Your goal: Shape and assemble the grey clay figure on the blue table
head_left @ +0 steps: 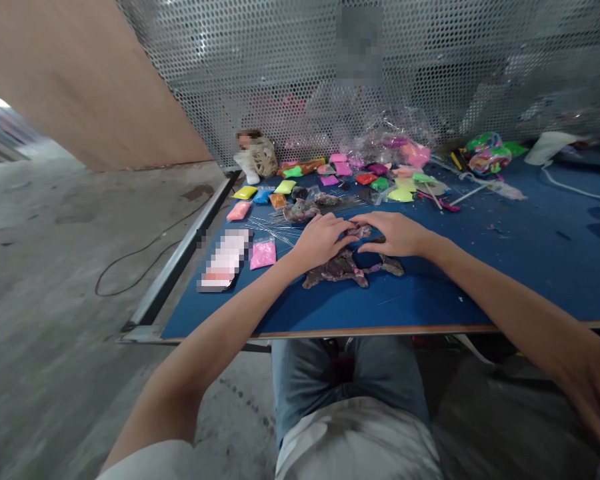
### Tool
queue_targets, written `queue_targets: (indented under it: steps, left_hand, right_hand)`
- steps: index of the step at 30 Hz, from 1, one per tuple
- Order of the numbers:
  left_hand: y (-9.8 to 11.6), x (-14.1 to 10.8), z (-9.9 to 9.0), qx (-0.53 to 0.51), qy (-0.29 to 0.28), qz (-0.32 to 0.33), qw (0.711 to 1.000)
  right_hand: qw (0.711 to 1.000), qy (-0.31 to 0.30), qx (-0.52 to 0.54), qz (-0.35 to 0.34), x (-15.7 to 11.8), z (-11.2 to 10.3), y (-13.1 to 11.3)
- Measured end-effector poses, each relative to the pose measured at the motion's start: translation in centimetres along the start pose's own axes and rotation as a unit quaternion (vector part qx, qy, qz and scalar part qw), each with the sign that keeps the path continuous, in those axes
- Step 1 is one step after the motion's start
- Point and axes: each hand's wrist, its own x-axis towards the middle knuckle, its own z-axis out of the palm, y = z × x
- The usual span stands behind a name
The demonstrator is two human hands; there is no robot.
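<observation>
Here, left hand and right hand pinch small clay lump above flattened clay figure on blue table.

You sit at a blue-topped work table with a pale wooden edge. Behind it stands a perforated silver metal screen, beside a slanting tan plywood panel. A black cable crosses the grey concrete floor.
</observation>
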Motion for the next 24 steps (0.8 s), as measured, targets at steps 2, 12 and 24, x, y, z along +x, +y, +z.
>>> queue_targets:
  steps: [2,12,24]
  left_hand:
    - [0.4,-0.1,-0.2,0.059,-0.001,0.021,0.998]
    - [0.6,0.1,-0.5,0.062,-0.012,0.008,0.998]
    - [-0.2,-0.1,-0.7,-0.025,0.009,-0.033,0.999]
  right_hand:
    - [1.0,0.008,-0.027,-0.007,0.2,0.5,-0.1]
    - [0.999,-0.004,-0.027,-0.036,0.1,-1.7,1.5]
    - [0.998,0.021,-0.046,0.029,-2.4,-2.2,8.1]
